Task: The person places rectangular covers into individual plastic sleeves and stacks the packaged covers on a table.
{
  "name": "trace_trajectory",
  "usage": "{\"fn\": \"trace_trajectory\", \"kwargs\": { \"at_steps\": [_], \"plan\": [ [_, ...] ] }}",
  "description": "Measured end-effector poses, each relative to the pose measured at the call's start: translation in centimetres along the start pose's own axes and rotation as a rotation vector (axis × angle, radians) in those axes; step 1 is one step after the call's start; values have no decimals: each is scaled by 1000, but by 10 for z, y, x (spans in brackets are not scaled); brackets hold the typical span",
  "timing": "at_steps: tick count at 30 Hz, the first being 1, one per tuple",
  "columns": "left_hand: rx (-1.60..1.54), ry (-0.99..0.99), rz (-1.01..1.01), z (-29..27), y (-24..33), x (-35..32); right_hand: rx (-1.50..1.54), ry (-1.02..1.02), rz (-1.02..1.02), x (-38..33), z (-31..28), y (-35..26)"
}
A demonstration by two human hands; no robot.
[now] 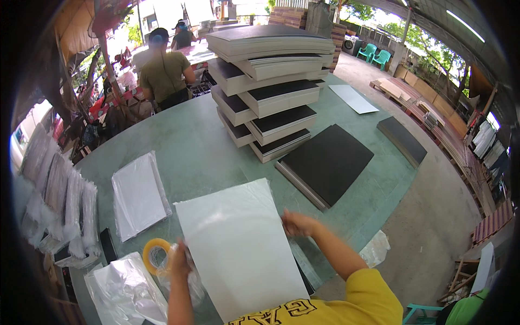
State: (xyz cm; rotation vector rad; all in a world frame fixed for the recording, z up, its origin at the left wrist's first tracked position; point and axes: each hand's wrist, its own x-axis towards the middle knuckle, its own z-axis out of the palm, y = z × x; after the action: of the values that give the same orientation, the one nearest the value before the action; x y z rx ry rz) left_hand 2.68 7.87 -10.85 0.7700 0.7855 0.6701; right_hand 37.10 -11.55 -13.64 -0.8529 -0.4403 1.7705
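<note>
A large white sheet (238, 244) with a glossy plastic sleeve around it lies tilted in front of me, its near end close to my body. My left hand (180, 261) is closed at its left edge. Just off the right edge, my right hand (297, 223) is curled in a pinch; it is slightly blurred, and what it may hold is too small to make out. Beside my left hand sits a roll of yellow tape (156, 257). A pile of clear plastic sleeves (127, 290) lies next to the tape.
Tall stacks of black-topped boards (271, 70) stand at the table's back. A lower black stack (330, 165) sits to the right. A wrapped white pack (140, 195) lies left, near several plastic-wrapped bundles (54, 195). A person (165, 73) stands beyond the green table (184, 130).
</note>
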Motion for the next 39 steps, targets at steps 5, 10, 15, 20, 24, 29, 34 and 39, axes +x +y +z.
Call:
{"fn": "trace_trajectory", "kwargs": {
  "at_steps": [5,10,15,20,24,29,34,39],
  "plan": [
    [321,133,23,17,-23,-117,-847,483,45,-84,88,46],
    [899,340,442,-15,-73,-112,-1373,971,-287,-69,101,79],
    [1143,451,542,6,-73,-118,-1304,1068,-493,-86,102,91],
    [1287,234,481,-1,-68,-177,-1349,947,-412,-131,133,112],
    [1291,173,372,-12,-75,-241,-1364,895,-332,-167,158,139],
    [1424,152,367,-19,-71,-297,-644,779,-196,-212,160,169],
    [1423,-114,732,27,-50,-257,-325,690,212,-191,159,148],
    [1679,-344,842,37,-30,-219,-96,459,-143,-142,215,85]
  ]
}}
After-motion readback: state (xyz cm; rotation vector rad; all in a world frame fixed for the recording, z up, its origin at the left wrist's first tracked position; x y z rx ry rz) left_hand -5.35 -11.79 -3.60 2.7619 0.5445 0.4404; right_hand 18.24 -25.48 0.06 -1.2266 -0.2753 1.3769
